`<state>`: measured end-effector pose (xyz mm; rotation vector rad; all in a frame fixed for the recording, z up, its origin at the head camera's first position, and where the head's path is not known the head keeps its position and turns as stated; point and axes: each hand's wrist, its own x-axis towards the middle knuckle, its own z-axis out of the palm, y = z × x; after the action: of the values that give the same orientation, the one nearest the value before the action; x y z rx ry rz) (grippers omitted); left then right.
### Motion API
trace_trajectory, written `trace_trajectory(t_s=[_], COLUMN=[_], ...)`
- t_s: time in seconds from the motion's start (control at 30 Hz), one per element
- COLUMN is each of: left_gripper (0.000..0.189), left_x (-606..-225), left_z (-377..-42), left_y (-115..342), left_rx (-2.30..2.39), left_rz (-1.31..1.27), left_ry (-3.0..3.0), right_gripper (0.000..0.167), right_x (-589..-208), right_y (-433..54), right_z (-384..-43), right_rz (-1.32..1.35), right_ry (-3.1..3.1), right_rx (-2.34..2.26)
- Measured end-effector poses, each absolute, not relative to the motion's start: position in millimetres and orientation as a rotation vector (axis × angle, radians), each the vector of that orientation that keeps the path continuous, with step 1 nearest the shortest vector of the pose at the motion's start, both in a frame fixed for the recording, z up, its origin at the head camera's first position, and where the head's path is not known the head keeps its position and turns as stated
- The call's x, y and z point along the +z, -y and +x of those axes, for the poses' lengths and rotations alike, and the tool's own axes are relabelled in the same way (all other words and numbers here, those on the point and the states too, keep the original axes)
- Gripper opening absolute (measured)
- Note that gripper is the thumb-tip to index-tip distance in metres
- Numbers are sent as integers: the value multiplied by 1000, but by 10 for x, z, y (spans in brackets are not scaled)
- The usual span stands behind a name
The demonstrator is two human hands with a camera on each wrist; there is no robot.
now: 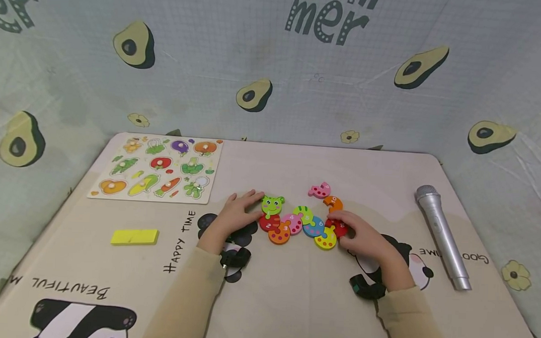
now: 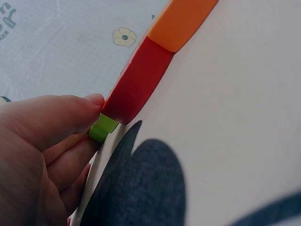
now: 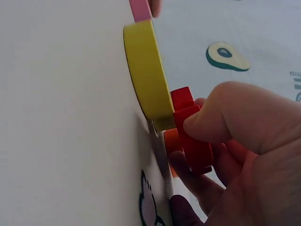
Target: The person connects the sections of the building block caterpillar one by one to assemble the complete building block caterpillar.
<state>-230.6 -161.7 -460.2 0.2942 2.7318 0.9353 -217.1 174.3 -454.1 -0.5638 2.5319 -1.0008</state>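
Note:
A caterpillar puzzle of numbered pieces lies in a curve on the table, starting with a green smiling head piece (image 1: 271, 205) and a red piece marked 2 (image 1: 269, 222). My left hand (image 1: 235, 217) touches these two at their left edge, fingers mostly straight. At the chain's other end, my right hand (image 1: 362, 237) pinches a red puzzle piece (image 3: 195, 146) between thumb and fingers. That piece looks tilted against the yellow piece (image 3: 148, 70); its number is mostly hidden. Just beyond lie an orange piece marked 10 (image 1: 333, 203) and a pink tail piece (image 1: 320, 190).
A vegetable picture board (image 1: 149, 184) lies at the back left. Nearer on the left is a yellow block (image 1: 135, 237). A silver microphone (image 1: 442, 237) rests along the right side. A printed cloth covers the table (image 1: 284, 299).

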Motion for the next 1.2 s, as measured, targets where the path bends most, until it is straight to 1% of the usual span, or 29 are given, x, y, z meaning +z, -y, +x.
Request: trace_trajectory(t_s=[0.2,0.43,0.67,0.93,1.07,1.2], left_gripper=[58,58,58,58,58,58], left_x=[-4613,-4596,-4614,-4624,-4600,-4578], left_z=[-2303,-2310,-2312,-2309,-2304,-2292], left_y=[1632,1628,1630,1630,1625,1614], left_rx=[934,939,935,925,931,958], left_rz=[301,317,322,316,319,313], left_ry=[-2736,-2741,-2743,-2744,-2740,-2731], right_gripper=[57,58,56,54,51,52], right_x=[-4496,-4544,-4585,-4580,-4545,-4498], right_y=[-1735,-1774,-1844,-1949,-1981,-1972], right_z=[-2225,-2260,-2282,-2291,-2350,-2472], right_rz=[-612,-616,-650,-577,-615,-605], right_ry=[-2468,-2463,-2452,-2400,-2420,-2446], right_rx=[-963,-907,-945,-1104,-1167,-1166])
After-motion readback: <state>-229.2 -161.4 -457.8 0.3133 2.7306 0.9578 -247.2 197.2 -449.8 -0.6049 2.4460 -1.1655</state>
